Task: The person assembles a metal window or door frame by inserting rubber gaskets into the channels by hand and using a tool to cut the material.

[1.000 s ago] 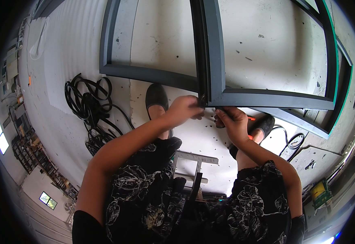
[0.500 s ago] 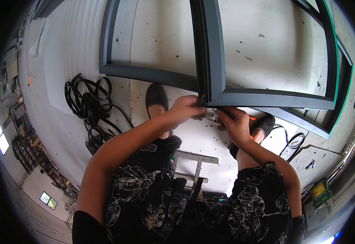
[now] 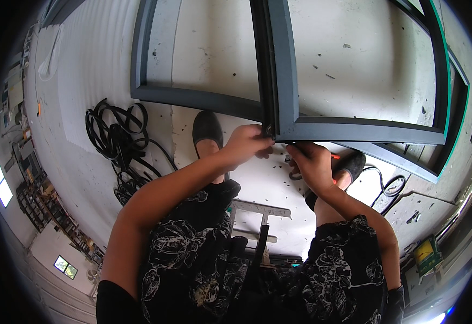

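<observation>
Dark grey metal frames, like window sashes, lie in front of me with a black channelled bar running between two openings. My left hand is closed at the near end of that bar, its fingertips pinched against the corner. Just right of it, my right hand is closed with thumb and finger at the underside of the frame's near rail. Small orange-red parts show beside the right hand, perhaps a tool's handle. What the fingertips grip is hidden by the hands and the dark frame.
A tangled coil of black strip lies on the floor at left, and a smaller black loop at right. My shoes stand below the frames. A metal stand is between my knees. Dark scraps dot the pale floor.
Both hands stay at the same corner, with slight finger shifts. The frames have slid a touch leftward. A black strip-like piece above my lap now reaches higher.
</observation>
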`<action>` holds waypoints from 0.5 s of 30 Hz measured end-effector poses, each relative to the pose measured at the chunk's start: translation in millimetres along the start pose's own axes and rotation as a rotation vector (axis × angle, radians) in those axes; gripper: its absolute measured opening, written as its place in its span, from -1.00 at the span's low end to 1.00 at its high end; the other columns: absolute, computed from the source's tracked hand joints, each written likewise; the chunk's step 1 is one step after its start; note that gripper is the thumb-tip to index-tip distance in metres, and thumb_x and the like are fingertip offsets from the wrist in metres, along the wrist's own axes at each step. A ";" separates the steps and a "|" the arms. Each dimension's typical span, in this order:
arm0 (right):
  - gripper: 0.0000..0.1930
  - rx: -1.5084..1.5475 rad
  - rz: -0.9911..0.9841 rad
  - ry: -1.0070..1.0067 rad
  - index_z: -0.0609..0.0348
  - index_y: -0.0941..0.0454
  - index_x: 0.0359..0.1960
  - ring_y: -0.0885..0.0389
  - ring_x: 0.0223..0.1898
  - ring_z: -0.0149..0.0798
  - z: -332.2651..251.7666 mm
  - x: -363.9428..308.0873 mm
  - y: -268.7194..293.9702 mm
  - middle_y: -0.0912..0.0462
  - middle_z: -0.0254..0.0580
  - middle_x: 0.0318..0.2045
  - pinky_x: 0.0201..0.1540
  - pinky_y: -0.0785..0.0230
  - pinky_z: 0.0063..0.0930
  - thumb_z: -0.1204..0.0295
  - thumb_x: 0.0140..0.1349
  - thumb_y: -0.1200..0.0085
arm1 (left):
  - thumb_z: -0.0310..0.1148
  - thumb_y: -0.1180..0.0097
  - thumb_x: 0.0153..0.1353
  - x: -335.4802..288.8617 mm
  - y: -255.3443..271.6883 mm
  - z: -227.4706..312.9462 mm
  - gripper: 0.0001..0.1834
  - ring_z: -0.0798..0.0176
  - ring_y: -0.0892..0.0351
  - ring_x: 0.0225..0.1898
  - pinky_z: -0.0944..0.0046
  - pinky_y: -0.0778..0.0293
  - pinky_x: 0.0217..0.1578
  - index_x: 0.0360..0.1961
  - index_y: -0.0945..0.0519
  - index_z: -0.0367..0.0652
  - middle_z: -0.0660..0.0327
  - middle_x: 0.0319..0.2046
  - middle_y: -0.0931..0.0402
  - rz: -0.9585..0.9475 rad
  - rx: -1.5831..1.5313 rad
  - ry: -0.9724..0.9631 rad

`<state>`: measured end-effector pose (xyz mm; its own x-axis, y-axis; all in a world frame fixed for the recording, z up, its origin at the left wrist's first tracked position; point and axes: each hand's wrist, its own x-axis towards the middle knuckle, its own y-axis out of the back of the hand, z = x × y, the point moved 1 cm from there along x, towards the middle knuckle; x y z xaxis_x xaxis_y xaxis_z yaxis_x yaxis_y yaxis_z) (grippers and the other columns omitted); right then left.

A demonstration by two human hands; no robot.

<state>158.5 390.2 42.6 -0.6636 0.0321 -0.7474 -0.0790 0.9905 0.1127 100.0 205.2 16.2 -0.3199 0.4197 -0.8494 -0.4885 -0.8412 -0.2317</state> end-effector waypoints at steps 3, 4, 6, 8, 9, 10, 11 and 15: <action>-0.84 -0.206 0.068 0.301 0.24 -0.59 -0.43 -0.54 -0.68 -0.25 1.8 1.0 -1.6 -0.55 -0.17 -0.68 -0.58 -0.36 -0.44 0.39 0.08 -0.13 | -0.38 -0.09 0.19 -0.2 -0.1 -3.3 -0.80 0.30 -0.56 -0.40 0.30 -0.50 -0.31 -0.26 -0.52 -0.32 0.14 -0.43 -0.56 0.039 0.008 0.006; -0.84 -0.204 0.066 0.303 0.24 -0.59 -0.43 -0.54 -0.68 -0.25 1.5 1.3 -1.1 -0.55 -0.17 -0.68 -0.58 -0.36 -0.44 0.39 0.08 -0.13 | -0.39 -0.09 0.18 -0.7 -0.1 -4.5 -0.81 0.30 -0.56 -0.41 0.30 -0.50 -0.31 -0.27 -0.52 -0.33 0.14 -0.43 -0.56 0.047 -0.025 -0.003; -0.86 -0.376 0.132 0.421 0.20 -0.60 -0.43 -0.56 -0.63 -0.15 2.4 2.3 0.7 -0.56 -0.14 -0.65 -0.55 -0.38 -0.37 0.39 0.04 -0.15 | -0.39 -0.10 0.17 -0.9 -2.5 -6.3 -0.81 0.29 -0.56 -0.41 0.30 -0.50 -0.31 -0.28 -0.53 -0.33 0.13 -0.44 -0.56 0.019 -0.115 -0.012; -0.85 -0.380 0.139 0.413 0.20 -0.60 -0.43 -0.56 -0.61 -0.14 2.2 1.6 3.9 -0.57 -0.12 -0.64 -0.54 -0.38 -0.36 0.38 0.04 -0.15 | -0.39 -0.11 0.17 -0.1 -6.1 -4.5 -0.81 0.28 -0.56 -0.42 0.29 -0.50 -0.31 -0.28 -0.53 -0.33 0.13 -0.44 -0.56 -0.016 -0.206 -0.026; -0.85 -0.383 0.145 0.408 0.20 -0.60 -0.42 -0.57 -0.60 -0.13 1.1 0.3 7.0 -0.57 -0.11 -0.63 -0.53 -0.39 -0.35 0.38 0.04 -0.14 | -0.39 -0.12 0.16 0.8 -8.8 -2.1 -0.80 0.27 -0.56 -0.41 0.29 -0.50 -0.29 -0.28 -0.53 -0.33 0.13 -0.44 -0.56 -0.017 -0.183 -0.013; -0.85 -0.395 0.158 0.406 0.20 -0.60 -0.42 -0.57 -0.60 -0.13 1.9 0.3 7.1 -0.57 -0.11 -0.63 -0.53 -0.39 -0.35 0.38 0.04 -0.14 | -0.39 -0.13 0.15 2.2 -12.6 0.9 -0.80 0.26 -0.57 -0.39 0.29 -0.50 -0.28 -0.28 -0.53 -0.33 0.12 -0.43 -0.56 -0.022 -0.160 -0.003; -0.84 -0.305 0.115 0.380 0.21 -0.59 -0.41 -0.57 -0.61 -0.16 5.0 1.5 7.0 -0.58 -0.12 -0.63 -0.52 -0.40 -0.37 0.37 0.05 -0.14 | -0.39 -0.14 0.15 1.9 -13.8 2.9 -0.80 0.26 -0.57 -0.38 0.29 -0.49 -0.27 -0.27 -0.53 -0.33 0.13 -0.43 -0.56 -0.013 -0.134 0.004; -0.80 0.057 -0.250 0.031 0.32 -0.55 -0.35 -0.48 -0.66 -0.46 -1.2 3.1 18.7 -0.54 -0.25 -0.65 -0.58 -0.35 -0.57 0.38 0.21 -0.03 | -0.37 -0.11 0.15 -8.5 3.8 -5.5 -0.79 0.27 -0.54 -0.39 0.29 -0.46 -0.26 -0.26 -0.52 -0.30 0.16 -0.42 -0.54 0.041 -0.125 0.068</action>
<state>154.0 408.7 43.1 -0.6513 -0.2183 -0.7267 -0.2021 0.9730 -0.1112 105.4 196.6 20.0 -0.2798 0.3633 -0.8886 -0.3696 -0.8950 -0.2496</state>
